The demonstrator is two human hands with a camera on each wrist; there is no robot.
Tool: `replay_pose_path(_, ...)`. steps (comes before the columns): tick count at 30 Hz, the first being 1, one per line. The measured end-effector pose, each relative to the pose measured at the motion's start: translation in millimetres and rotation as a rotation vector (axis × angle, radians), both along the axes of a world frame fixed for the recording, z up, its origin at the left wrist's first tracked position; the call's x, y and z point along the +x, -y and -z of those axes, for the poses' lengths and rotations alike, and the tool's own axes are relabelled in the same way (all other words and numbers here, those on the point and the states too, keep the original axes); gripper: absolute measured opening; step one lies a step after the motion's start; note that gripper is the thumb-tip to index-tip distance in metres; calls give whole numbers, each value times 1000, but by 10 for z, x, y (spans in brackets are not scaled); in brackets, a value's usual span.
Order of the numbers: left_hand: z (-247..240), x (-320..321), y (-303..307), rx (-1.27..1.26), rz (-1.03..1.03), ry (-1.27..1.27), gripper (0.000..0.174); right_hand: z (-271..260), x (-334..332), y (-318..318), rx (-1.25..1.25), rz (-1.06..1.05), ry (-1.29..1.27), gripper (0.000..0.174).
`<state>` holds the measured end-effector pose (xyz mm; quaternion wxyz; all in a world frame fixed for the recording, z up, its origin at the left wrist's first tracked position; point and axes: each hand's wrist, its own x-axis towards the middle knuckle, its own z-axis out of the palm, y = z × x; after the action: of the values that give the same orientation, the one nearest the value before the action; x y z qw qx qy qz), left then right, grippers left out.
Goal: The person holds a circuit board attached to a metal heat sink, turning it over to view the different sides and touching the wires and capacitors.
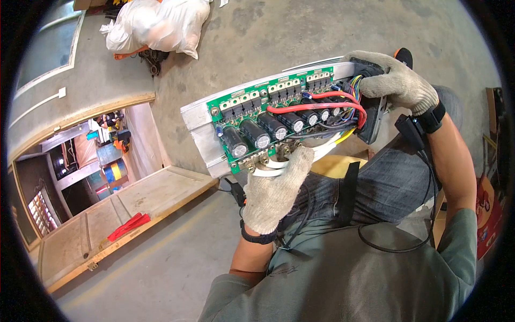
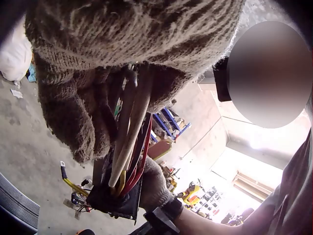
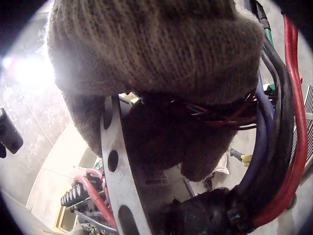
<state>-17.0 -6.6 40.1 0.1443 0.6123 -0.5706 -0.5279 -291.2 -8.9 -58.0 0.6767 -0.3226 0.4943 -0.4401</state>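
A long green circuit board [image 1: 257,145] with a row of black capacitors [image 1: 273,126] is mounted on an aluminium heatsink [image 1: 198,123], held tilted above the lap. My gloved left hand [image 1: 279,190] grips its lower edge, beside thick white wires [image 1: 327,151]; the fingertips are partly hidden in the head view. At the other end, my gloved right hand [image 1: 399,83] holds the black end plate [image 1: 370,129], its fingers around the upper corner. Red cables [image 1: 322,102] and thin coloured wires run from the board toward this plate. Close to the right glove, a metal strip with holes [image 3: 115,161] shows.
White sacks [image 1: 161,27] lie on the concrete floor ahead. On the left, red-handled pliers [image 1: 129,226] rest on a wooden door panel [image 1: 155,196] beside an opening. A black cable [image 1: 397,249] loops over the shirt. A red box [image 1: 488,214] stands at the right.
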Motion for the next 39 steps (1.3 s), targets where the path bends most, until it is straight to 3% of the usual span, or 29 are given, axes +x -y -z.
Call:
replay_pose_path(17, 50, 29, 2, -61, -2, -41, 22, 55, -4, 0, -11, -6, 53, 74)
replay_pose_path(39, 32, 30, 32, 43, -56, -39, 24, 52, -13, 16, -3, -25, 50, 72)
